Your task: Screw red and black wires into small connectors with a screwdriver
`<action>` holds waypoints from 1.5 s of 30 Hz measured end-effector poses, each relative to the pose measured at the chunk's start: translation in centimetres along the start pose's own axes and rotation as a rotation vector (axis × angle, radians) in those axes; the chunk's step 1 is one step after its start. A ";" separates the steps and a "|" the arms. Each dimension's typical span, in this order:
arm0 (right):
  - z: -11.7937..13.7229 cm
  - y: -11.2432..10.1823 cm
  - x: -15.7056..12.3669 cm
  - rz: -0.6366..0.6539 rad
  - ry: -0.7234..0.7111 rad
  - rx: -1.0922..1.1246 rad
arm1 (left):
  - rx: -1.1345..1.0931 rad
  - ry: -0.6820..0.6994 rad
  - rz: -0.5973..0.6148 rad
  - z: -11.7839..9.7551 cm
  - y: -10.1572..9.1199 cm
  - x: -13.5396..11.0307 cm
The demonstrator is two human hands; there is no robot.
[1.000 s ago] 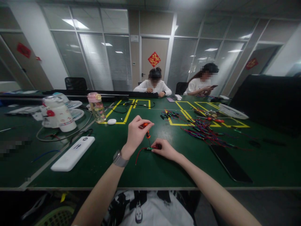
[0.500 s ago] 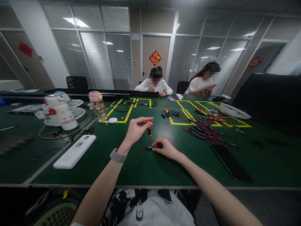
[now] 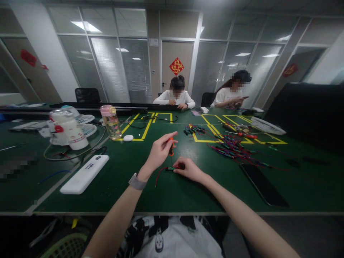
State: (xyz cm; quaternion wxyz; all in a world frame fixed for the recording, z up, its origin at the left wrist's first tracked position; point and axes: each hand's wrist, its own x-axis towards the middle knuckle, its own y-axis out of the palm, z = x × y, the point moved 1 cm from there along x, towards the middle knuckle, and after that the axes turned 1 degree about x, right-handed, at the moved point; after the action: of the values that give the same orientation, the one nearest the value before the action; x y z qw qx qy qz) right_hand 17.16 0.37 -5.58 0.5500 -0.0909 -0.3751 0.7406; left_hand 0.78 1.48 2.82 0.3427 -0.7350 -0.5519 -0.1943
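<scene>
My left hand (image 3: 160,150) is closed around the orange and black handle of a screwdriver (image 3: 171,149). The screwdriver stands upright, its thin shaft pointing down at a small green circuit board (image 3: 170,168) on the table. Pinched at the board's right end are the fingers of my right hand (image 3: 188,168). A red wire (image 3: 157,178) curls from the board's left end towards me. Whether the tip sits in a screw is too small to tell. Dark shapes under my right fingers are partly hidden.
Right of my hands lie a heap of wired boards (image 3: 233,147) and a black phone (image 3: 262,184). A white power bank (image 3: 85,174), a white jug (image 3: 70,129) and a pink-lidded bottle (image 3: 111,122) stand or lie left. Two people sit across the green table (image 3: 188,199).
My left hand has shifted slightly right and lower around the screwdriver handle, with its fingers turned. My right hand and the circuit board have stayed in place.
</scene>
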 end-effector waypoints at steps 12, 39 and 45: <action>0.1 0.0 0.0 -0.007 -0.002 -0.003 | 0.238 0.147 -0.179 -0.5 0.4 -0.8; 0.3 0.0 0.0 -0.006 -0.005 -0.028 | 1.260 0.279 0.033 -2.6 1.8 -1.1; 0.5 -0.2 0.0 0.012 -0.001 -0.017 | 1.349 0.263 0.037 -2.7 2.2 -1.2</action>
State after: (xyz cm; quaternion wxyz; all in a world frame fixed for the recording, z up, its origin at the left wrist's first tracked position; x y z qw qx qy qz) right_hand 17.01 0.11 -5.12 0.5444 -0.0975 -0.3813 0.7408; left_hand 2.70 -1.64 3.22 0.7929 -0.3404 -0.4932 0.1101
